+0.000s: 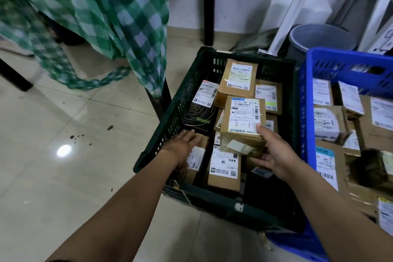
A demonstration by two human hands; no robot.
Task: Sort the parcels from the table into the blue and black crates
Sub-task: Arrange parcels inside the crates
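Brown cardboard parcel marked 3-1 (242, 127): pinched at one end by right hand (274, 155) above black plastic crate (212, 204); left hand (185, 144) apparently laid flat at near-left corner. Slippage risked by one-ended grip.

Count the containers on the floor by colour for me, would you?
black crate: 1
blue crate: 1
grey bin: 1
Total: 3
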